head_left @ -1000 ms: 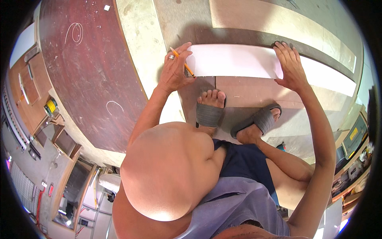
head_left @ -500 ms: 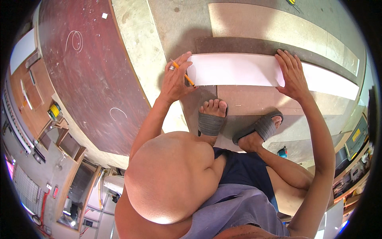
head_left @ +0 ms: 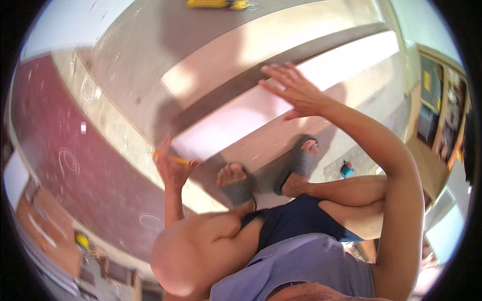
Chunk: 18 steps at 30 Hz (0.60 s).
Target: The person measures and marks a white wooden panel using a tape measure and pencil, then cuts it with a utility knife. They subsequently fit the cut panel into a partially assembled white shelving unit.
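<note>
Fingers: the left hand (head_left: pixel 173 168) pinches an orange pencil (head_left: pixel 173 160), its fingers (head_left: pixel 163 150) curled shut round the shaft; the right hand (head_left: pixel 296 93) has its fingers (head_left: pixel 278 75) spread flat and open, gripping nothing.
Pencil: it lies crosswise in the left hand, tip pointing toward the near end of the white board (head_left: pixel 261 108), just beside that end.
White board: a long pale panel lying on the floor, running up and to the right; the right hand presses on it, or hovers just over it, I cannot tell which.
Marking: no pencil line shows on the board's face from here; glare washes it out, so whether a mark is made is unclear. My read is the marking is barely under way, with the board steadied and the pencil at its end.
Feet: two grey sandals (head_left: pixel 296 163) planted just below the board.
Beyond: a second pale plank (head_left: pixel 261 45) lies parallel above, a yellow tool (head_left: pixel 218 4) at the top edge, a small blue object (head_left: pixel 347 169) near the right foot, a dark red floor (head_left: pixel 55 145) with chalk circles to the left.
</note>
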### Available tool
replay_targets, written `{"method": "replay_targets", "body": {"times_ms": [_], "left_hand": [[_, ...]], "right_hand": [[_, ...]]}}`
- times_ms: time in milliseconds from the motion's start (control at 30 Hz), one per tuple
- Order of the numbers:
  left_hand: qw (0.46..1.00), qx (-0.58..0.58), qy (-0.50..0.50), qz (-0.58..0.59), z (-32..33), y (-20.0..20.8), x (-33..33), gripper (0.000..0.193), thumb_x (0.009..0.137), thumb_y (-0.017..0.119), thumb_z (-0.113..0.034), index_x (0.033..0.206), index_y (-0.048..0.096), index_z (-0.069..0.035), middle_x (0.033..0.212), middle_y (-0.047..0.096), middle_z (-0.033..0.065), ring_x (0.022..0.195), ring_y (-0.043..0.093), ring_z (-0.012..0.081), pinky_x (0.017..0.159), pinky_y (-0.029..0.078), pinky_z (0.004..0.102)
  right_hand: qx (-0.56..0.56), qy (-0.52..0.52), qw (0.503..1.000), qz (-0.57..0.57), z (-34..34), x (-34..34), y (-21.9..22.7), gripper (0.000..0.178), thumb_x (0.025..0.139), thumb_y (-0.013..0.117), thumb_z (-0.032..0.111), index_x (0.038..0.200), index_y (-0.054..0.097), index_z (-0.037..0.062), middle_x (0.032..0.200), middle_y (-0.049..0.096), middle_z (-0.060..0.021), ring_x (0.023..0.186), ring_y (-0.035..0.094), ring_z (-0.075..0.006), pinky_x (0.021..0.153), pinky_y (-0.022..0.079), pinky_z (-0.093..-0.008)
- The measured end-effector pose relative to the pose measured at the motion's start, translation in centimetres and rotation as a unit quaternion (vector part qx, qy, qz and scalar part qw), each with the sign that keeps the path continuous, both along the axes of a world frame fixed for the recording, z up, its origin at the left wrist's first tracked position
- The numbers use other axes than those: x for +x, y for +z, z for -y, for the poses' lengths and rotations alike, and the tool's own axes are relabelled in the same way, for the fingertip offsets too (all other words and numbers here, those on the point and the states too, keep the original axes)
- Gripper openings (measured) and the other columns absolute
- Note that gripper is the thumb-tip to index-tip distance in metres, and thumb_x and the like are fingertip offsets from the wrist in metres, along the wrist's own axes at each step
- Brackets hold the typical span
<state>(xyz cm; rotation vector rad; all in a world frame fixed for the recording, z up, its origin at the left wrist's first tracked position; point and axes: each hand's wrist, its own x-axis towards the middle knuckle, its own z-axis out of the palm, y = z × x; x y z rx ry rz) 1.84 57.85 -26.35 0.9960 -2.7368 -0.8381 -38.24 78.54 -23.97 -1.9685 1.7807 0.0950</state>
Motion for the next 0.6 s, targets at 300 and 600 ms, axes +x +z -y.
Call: {"method": "replay_targets", "body": {"times_ms": [300, 600], "left_hand": [[0.989, 0.104, -0.004, 0.108, 0.2, -0.8, -5.9, 0.057, 0.067, 0.096, -0.022, 0.103, 0.054, -0.004, 0.083, 0.055, 0.0090, 0.073, 0.055, 0.0243, 0.067, 0.050, 0.0379], [0.975, 0.147, 0.066, 0.156, -0.3, -1.2, -6.9, 0.056, 0.063, 0.095, -0.012, 0.096, 0.049, -0.005, 0.078, 0.054, 0.0094, 0.067, 0.054, 0.0275, 0.060, 0.049, 0.0405]], "right_hand": [[0.088, -0.515, 0.834, -0.176, -9.3, -16.3, 0.5, 0.105, 0.076, 0.082, 0.058, 0.152, 0.033, 0.0025, 0.150, 0.035, -0.0281, 0.137, 0.042, -0.0426, 0.109, 0.043, -0.0523], [0.228, -0.573, 0.776, -0.135, -13.9, -25.6, -0.3, 0.141, 0.057, 0.089, 0.067, 0.155, 0.020, -0.0071, 0.147, 0.034, -0.0355, 0.134, 0.044, -0.0503, 0.106, 0.047, -0.0516]]}}
